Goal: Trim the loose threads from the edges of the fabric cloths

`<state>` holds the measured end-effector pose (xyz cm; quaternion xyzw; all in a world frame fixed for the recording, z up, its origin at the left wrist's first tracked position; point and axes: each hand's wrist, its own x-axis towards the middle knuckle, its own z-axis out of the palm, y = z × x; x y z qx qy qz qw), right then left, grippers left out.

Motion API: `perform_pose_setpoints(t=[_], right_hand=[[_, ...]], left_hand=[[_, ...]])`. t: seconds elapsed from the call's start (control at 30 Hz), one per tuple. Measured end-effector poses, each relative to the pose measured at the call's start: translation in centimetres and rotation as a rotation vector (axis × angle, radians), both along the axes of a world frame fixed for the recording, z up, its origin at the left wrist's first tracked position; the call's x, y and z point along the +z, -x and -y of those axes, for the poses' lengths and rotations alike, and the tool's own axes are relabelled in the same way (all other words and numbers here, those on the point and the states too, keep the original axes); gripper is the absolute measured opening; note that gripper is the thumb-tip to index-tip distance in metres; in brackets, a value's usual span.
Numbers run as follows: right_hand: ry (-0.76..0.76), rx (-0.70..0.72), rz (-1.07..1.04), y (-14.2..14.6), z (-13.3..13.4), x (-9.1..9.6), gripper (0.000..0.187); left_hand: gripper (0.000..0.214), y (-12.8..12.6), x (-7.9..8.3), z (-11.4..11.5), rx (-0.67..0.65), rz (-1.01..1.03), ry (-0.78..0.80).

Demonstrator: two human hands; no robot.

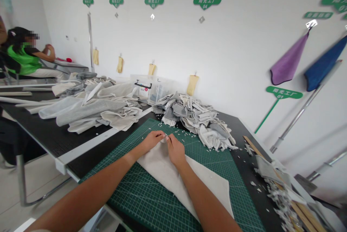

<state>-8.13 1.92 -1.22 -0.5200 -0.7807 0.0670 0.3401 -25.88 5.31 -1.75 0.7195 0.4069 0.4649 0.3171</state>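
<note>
A pale grey cloth (173,177) lies flat on a green cutting mat (151,195) in front of me. My left hand (153,139) and my right hand (175,150) meet at the cloth's far corner, fingers pinched together on its edge. Both forearms rest over the cloth and mat. Small white fabric scraps (187,136) dot the mat just beyond my hands.
A heap of grey and white cloth pieces (195,118) sits behind the mat. Larger folded cloths (92,109) cover the table to the left. Trimmings and wooden strips (282,188) lie at the right edge. A person in a green vest (24,58) sits far left.
</note>
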Motion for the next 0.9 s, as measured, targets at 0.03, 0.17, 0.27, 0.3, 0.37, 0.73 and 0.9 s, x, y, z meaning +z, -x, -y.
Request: perform_pose_setpoints(t=[0.03, 0.17, 0.27, 0.3, 0.37, 0.73, 0.9], right_hand=[[-0.001, -0.002, -0.004, 0.0, 0.0, 0.0, 0.037], [0.020, -0.007, -0.050, 0.0, -0.1, -0.1, 0.038], [0.058, 0.007, -0.162, 0.0, -0.3, -0.1, 0.040], [0.070, 0.014, -0.218, 0.0, -0.4, -0.1, 0.041], [0.094, 0.036, -0.343, 0.0, -0.6, 0.1, 0.042], [0.369, 0.208, -0.646, -1.0, -2.2, 0.6, 0.039], [0.454, 0.181, -0.740, -1.3, -2.6, 0.4, 0.039]], left_hand=[[0.031, 0.0, 0.0, 0.0, 0.000, 0.001, 0.004], [0.034, -0.2, 0.2, 0.3, 0.007, -0.007, 0.018], [0.036, -0.2, 0.6, 0.5, 0.017, -0.009, 0.015], [0.036, -0.2, 0.7, 0.5, 0.019, -0.005, 0.011], [0.036, -0.2, 0.8, 0.5, 0.024, 0.006, -0.003], [0.036, -0.4, 1.5, 0.8, -0.105, 0.136, 0.023], [0.041, -0.5, 1.2, 0.6, -0.076, 0.130, 0.085]])
